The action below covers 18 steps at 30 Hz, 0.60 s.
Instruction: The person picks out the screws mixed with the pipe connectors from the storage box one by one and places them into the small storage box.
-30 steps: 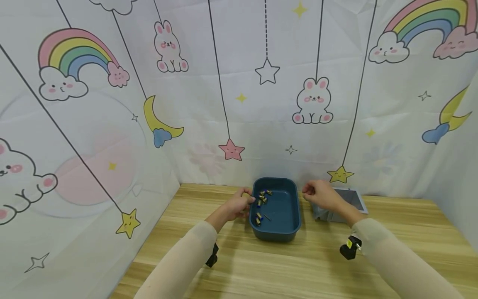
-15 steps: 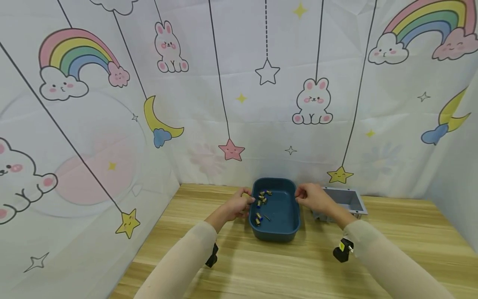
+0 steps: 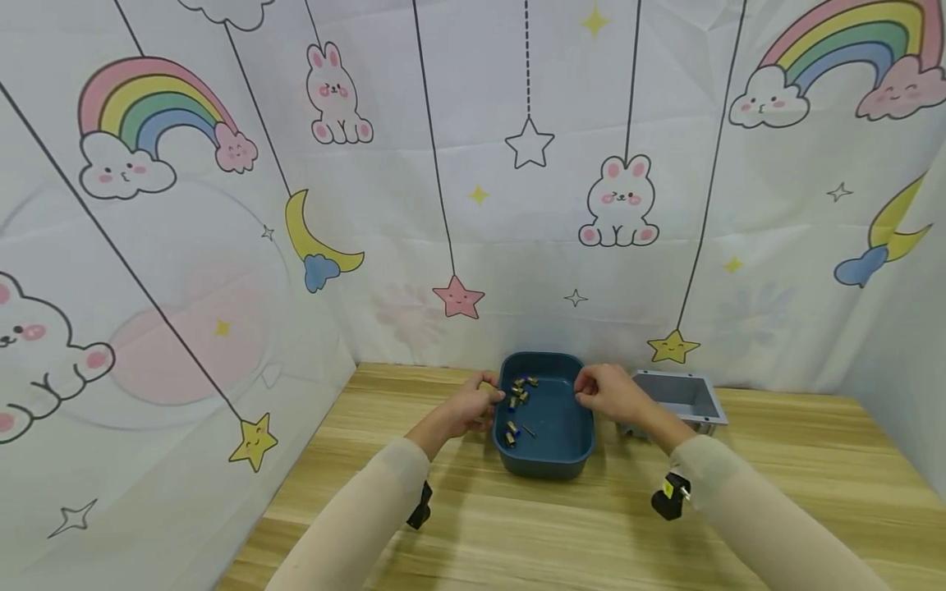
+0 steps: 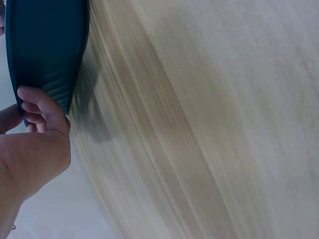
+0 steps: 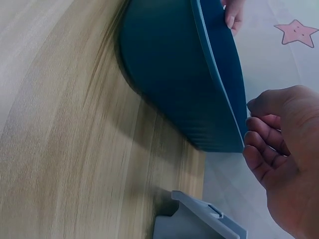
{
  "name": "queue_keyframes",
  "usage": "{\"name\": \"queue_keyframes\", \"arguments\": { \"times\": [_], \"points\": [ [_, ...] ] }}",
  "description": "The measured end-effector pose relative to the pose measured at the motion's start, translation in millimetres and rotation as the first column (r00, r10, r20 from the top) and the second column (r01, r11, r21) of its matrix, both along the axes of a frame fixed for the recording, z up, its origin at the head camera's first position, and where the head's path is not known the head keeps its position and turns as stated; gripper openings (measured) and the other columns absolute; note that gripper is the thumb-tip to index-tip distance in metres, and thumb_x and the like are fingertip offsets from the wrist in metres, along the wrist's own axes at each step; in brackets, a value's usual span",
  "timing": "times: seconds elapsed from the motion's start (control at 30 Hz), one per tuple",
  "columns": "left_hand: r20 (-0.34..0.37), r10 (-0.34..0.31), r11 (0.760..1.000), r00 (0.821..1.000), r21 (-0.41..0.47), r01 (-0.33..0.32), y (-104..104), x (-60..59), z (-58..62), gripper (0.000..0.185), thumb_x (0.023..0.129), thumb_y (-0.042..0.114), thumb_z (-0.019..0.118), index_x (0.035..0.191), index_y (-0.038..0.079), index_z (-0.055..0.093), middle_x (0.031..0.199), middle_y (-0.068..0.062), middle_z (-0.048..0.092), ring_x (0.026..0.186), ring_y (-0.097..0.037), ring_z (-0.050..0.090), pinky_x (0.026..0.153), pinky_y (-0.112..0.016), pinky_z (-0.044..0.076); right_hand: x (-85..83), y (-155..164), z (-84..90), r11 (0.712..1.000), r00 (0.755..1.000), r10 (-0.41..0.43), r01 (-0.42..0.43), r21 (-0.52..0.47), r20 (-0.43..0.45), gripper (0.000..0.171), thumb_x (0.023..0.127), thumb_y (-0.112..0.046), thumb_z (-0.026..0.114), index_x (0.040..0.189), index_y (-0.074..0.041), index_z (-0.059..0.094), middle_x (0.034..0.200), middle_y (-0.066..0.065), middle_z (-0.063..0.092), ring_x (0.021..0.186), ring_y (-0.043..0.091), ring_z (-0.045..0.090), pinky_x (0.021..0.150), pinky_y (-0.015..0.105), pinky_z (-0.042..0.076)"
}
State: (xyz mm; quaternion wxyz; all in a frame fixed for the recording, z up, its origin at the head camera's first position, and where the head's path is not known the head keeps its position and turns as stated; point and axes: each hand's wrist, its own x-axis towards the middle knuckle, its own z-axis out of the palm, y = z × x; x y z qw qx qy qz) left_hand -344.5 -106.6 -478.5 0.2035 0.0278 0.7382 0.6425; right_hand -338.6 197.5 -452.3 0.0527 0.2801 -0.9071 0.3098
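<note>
Between both hands — blue bin [image 3: 550, 427], rims gripped each side.

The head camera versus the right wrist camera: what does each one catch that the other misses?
Only the head view shows the small brass fittings inside the dark blue plastic bin, and the left hand gripping its left rim. Only the right wrist view shows the bin's ribbed outer wall close up. Both show the right hand at the bin's right rim, the grey plastic box and the wooden table.
</note>
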Motion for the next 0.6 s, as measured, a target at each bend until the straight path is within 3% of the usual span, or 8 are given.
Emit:
{"name": "queue_keyframes", "arguments": {
  "times": [0.6],
  "points": [
    [0.002,0.002,1.000,1.000,0.001,-0.002,0.1,0.3,0.4,0.032,0.110,0.014,0.054,0.138,0.009,0.041,0.091,-0.010,0.061,0.070,-0.016,0.055,0.064,-0.030,0.046,-1.6,-13.9,-2.5,0.998,0.999,0.044,-0.044,0.053,-0.012,0.005,0.096,-0.008,0.075,0.097,-0.003,0.074,0.084,-0.004,0.068,0.075,0.008,0.061,0.069,0.030,0.054]
  ]
}}
